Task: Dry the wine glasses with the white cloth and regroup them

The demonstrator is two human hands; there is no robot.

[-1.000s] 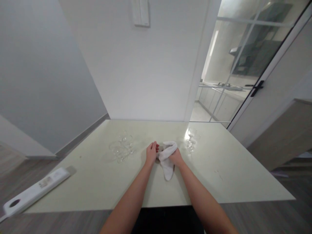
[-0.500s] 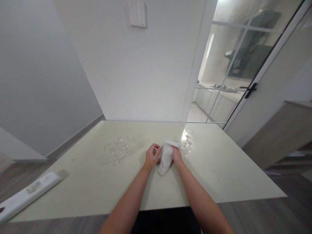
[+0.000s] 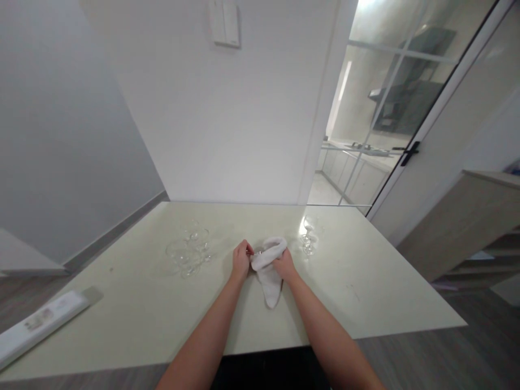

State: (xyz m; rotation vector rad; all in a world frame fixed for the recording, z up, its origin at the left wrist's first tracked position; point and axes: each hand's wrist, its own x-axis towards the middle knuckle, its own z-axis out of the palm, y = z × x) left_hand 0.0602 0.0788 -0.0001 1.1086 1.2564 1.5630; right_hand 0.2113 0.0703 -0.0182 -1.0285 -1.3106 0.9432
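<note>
Over the middle of the table, my left hand (image 3: 241, 261) is closed on a clear wine glass (image 3: 258, 253), seen only as a thin shiny part beside the fingers. A white cloth (image 3: 270, 273) covers the rest of the glass, and one end hangs down toward me. My right hand (image 3: 285, 265) grips the cloth from the right side, its fingertips partly hidden in the folds. Left of my hands is a group of several clear glasses (image 3: 189, 252). To the right stand a few more clear glasses (image 3: 309, 241), whose outlines are faint.
The pale glossy table (image 3: 390, 287) reaches to a white wall. A long white box-like object (image 3: 40, 327) lies across its left front edge. A glazed door (image 3: 365, 124) and a wooden shelf unit (image 3: 467, 227) are on the right.
The cloth has been turned and now wraps in a loop at the top, with its end hanging lower. My left hand has shifted slightly away from it. The view has moved a little.
</note>
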